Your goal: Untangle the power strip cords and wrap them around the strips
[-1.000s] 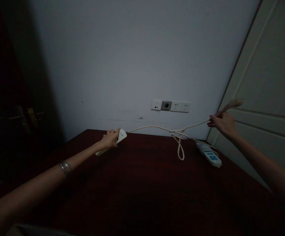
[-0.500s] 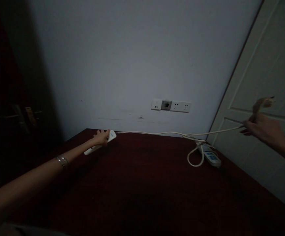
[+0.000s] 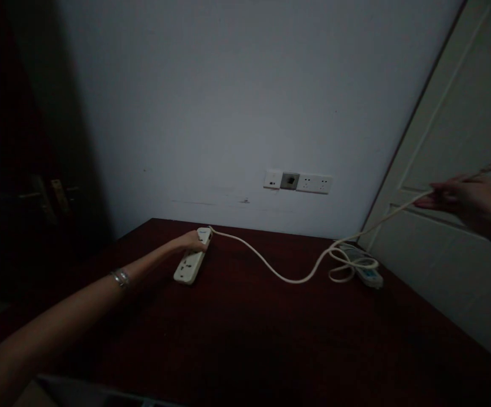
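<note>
My left hand is closed around the upper part of a white power strip that lies slanted on the dark red tabletop. From the strip's far end, a cream cord sags across the table and rises to the right. My right hand grips this cord in the air near the right edge of the view. The cord's plug end is not clearly visible beyond that hand. Loops of cord lie over a white and blue object at the table's right back, whose kind I cannot make out.
Behind the table is a pale wall with a row of wall sockets. A white panelled door or cabinet front borders the right side. At the left stands a dark door with a metal handle. A pale edge shows at the bottom left.
The power strip has turned more lengthwise and shifted right under my left hand. The cord, nearly straight before, now hangs slack. My right hand has risen slightly, and the plug has left clear view.
</note>
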{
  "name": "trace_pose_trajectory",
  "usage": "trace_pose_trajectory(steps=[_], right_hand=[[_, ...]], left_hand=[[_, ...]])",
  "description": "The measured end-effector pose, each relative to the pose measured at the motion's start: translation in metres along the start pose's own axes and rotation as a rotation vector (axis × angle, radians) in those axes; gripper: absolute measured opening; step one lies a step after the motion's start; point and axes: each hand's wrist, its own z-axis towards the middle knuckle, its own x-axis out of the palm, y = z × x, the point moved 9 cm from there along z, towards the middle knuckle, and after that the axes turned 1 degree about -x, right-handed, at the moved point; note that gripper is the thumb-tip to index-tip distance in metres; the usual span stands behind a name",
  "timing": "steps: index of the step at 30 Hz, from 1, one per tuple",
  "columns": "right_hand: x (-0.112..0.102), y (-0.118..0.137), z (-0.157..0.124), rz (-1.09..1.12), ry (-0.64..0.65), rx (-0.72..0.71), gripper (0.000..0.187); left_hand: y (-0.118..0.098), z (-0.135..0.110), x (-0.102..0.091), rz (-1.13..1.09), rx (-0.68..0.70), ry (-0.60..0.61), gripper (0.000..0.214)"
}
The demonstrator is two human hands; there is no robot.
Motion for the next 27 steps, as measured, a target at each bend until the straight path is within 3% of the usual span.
trace_pose_trajectory(steps=[4,10,18,27], right_hand=[[0.043,0.027,-0.027,0.296,0.110,0.129,0.020],[0.083,0.074,-0.065,0.430,0.258,0.062,0.019],[0.124,0.100,-0.097,0.586,0.382,0.046,0.018],[0.151,0.114,-0.120,0.618,0.402,-0.047,0.015]], left_hand=[[-0.029,-0.003,0.030,-0.039,0.062,0.050,0.033],[-0.047,0.001,0.064,0.008,0.047,0.061,0.041],[-0.060,0.005,0.086,0.144,0.006,0.062,0.055],[-0.068,-0.004,0.098,0.158,0.048,0.131,0.045]])
